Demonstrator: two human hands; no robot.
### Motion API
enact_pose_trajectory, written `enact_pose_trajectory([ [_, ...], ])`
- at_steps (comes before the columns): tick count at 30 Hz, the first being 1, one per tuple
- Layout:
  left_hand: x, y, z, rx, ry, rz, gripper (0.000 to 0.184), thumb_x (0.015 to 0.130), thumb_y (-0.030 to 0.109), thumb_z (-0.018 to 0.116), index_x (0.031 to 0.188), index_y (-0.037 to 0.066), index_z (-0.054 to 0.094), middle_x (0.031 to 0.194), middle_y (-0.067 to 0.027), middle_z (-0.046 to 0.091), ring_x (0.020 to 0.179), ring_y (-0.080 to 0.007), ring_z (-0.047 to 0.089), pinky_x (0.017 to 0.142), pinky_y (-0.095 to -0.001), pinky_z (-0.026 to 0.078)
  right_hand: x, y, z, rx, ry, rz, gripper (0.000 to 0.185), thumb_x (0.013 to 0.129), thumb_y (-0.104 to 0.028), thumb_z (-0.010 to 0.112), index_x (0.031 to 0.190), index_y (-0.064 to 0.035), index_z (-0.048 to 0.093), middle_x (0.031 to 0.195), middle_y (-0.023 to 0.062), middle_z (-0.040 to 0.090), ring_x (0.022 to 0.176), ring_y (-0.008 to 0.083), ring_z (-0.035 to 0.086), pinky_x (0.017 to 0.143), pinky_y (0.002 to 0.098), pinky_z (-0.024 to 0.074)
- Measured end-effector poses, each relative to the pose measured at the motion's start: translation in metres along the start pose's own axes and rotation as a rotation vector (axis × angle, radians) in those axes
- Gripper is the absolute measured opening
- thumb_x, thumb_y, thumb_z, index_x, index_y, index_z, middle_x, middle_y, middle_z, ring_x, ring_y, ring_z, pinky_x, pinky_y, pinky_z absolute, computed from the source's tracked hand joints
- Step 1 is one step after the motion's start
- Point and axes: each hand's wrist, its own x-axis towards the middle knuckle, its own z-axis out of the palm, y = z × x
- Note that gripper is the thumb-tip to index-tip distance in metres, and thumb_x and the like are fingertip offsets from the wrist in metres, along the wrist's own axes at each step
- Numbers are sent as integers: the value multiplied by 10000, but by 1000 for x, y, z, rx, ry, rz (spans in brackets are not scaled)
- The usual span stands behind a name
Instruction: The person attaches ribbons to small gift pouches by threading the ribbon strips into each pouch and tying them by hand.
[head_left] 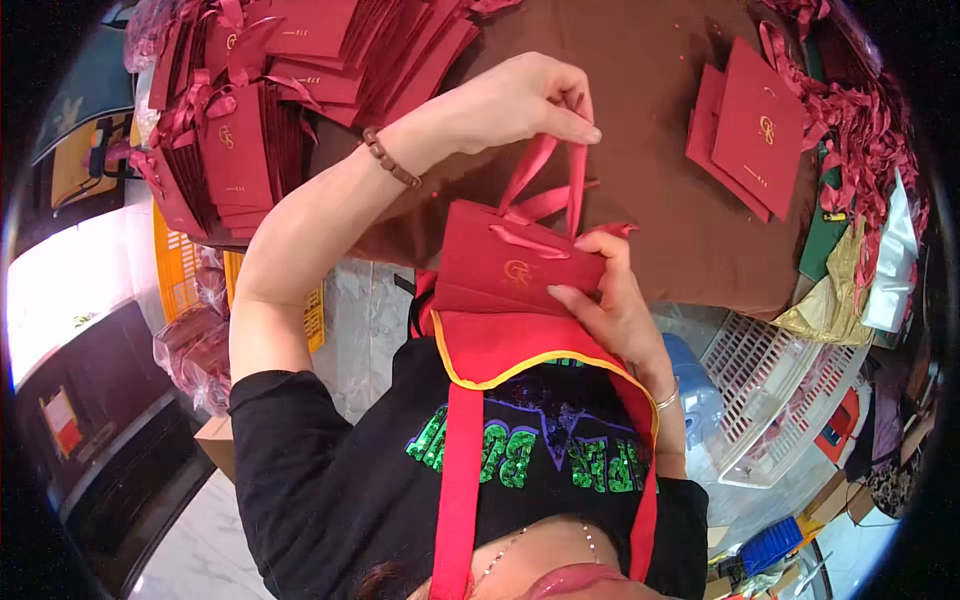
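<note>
A small dark-red paper gift bag [480, 255] with gold lettering is held up in front of my chest, just off the table edge. My left hand [530, 100], with a brown bead bracelet at the wrist, pinches the bag's red ribbon handle [577, 185] and draws it upward in a loop. Around the bag's right side my right hand [622, 300] is closed, thumb on the front face and fingers at the top edge. A knotted ribbon end sticks out near those fingers. Below the bag is my red apron [500, 348] with yellow trim.
Stacks of matching red bags [240, 150] fill the table's left back. Two more bags [750, 130] lie at the right, beside a heap of red ribbons [850, 135]. A brown cloth [640, 80] covers the table. White plastic baskets [770, 390] stand at the lower right.
</note>
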Motion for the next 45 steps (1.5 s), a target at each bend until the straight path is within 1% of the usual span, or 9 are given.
enact_pose_trajectory([
  [5,7,2,-1,19,118,60,151,857,147,630,928,17,598,804,7,600,730,-52,520,653,-209,429,7,0,-6,460,12,150,569,784,99,636,1202,-86,299,1144,79,447,959,124,539,778,250,491],
  [9,-18,1,-13,-102,375,101,418,911,190,560,1288,60,434,1032,-10,559,938,-91,513,816,-242,433,12,-12,-15,440,195,107,606,767,125,629,1232,-77,297,1174,89,441,967,141,548,784,257,494],
  [13,-52,-11,13,-328,113,-23,520,873,83,584,1341,49,361,1162,-35,528,1076,-121,488,941,-285,398,25,-9,-18,454,373,-60,654,761,119,619,1286,-74,280,1168,87,454,1029,152,524,848,274,475],
  [19,-64,-5,30,51,181,84,501,818,28,596,1279,0,401,1154,-109,561,1103,-164,510,968,-313,389,36,-8,-20,520,584,32,226,818,21,629,1004,-50,523,901,20,567,838,92,543,745,221,450],
  [23,-74,-6,33,-458,99,89,694,830,133,650,1392,-14,269,1328,-100,444,1230,-162,396,1032,-306,317,42,3,-23,667,693,-9,273,815,34,632,1014,-68,475,930,40,549,829,105,540,730,228,460],
  [29,-120,30,5,55,281,234,646,786,79,654,1358,-17,368,1365,-157,434,1274,-215,394,1054,-321,308,53,-35,-17,797,543,-124,366,920,-84,518,1254,-100,369,1005,101,589,856,180,610,773,338,512],
  [33,-155,76,-43,504,1049,502,524,791,29,620,1293,4,472,1297,-141,513,1240,-220,450,1017,-317,359,56,-45,-21,743,364,-148,495,949,-157,472,1358,-112,197,1066,142,582,855,191,616,762,322,510],
  [42,-66,4,-115,1284,1000,28,385,829,278,625,1162,89,585,1136,-127,596,1055,-305,550,878,-396,443,35,-19,-29,620,486,-21,157,902,-69,553,1052,-47,512,909,85,630,766,126,609,671,239,496],
  [45,-55,10,-103,1402,1111,143,318,822,292,620,1093,127,605,1075,-68,604,985,-247,564,785,-396,434,16,-6,-55,513,699,-25,131,898,-66,557,1024,-51,525,902,82,624,752,117,598,662,238,484],
])
